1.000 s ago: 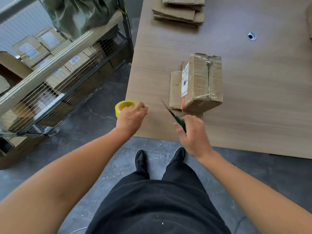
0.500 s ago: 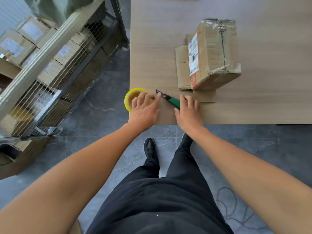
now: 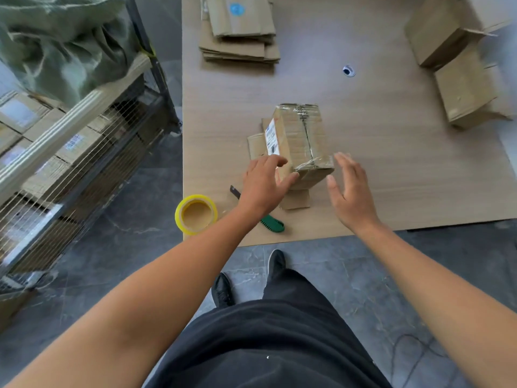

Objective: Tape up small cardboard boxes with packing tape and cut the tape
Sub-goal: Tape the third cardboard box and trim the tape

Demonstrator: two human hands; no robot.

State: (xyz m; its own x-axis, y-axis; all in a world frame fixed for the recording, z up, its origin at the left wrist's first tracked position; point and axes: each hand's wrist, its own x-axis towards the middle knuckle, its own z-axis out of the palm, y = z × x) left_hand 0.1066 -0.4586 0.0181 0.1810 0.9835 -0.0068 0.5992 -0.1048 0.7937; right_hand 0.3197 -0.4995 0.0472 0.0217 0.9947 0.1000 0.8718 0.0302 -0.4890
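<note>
So, tape: yellow ring of packing tape [image 3: 181, 219] lay flat at the light wooden table's [image 3: 391, 163] corner, 7 o'clock from the box.
Knife: green-handled utility knife [image 3: 272, 223] lay partly under the left forearm.
Left: left hand [image 3: 263, 186] was spread at the box's near-left corner.
Box: taped brown cardboard box [image 3: 302, 141] sat mid-table.
Right: right hand [image 3: 351, 191] was straight-fingered, empty, just beside the box at 4 o'clock.

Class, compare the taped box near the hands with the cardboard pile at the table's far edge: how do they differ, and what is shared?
The taped box is folded into a block; the cardboard pile is flat sheets, stacked. The taped box bears clear tape and a white label; the cardboard pile shows a blue sticker. Both are brown cardboard on the table.
</note>
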